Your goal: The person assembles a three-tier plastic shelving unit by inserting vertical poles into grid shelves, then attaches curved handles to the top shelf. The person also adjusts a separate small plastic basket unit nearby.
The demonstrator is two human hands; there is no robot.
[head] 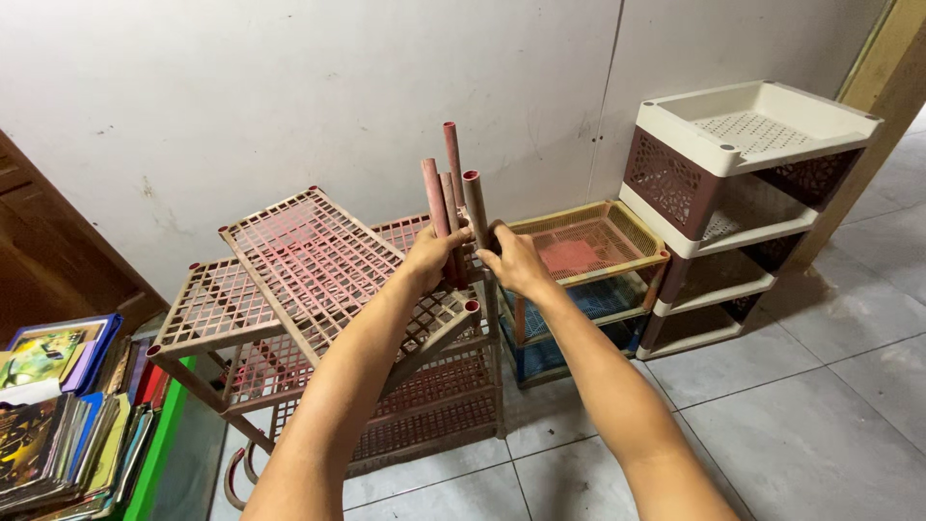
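A bundle of reddish-brown plastic tubes (451,207) stands nearly upright in front of the pale wall, above the top corner of a reddish-brown lattice rack (318,318). The left hand (433,255) is closed around the lower part of the tubes, and the right hand (512,260) grips them from the other side (the fingertips are mostly hidden behind the tubes). A loose lattice shelf panel (313,256) lies tilted across the rack's top. Just beside it to the right sits a low multicoloured basket rack (588,256), then a cream and brown tiered rack (733,183). Stacked books (58,415) lie at the far left on the tiled floor (820,415).
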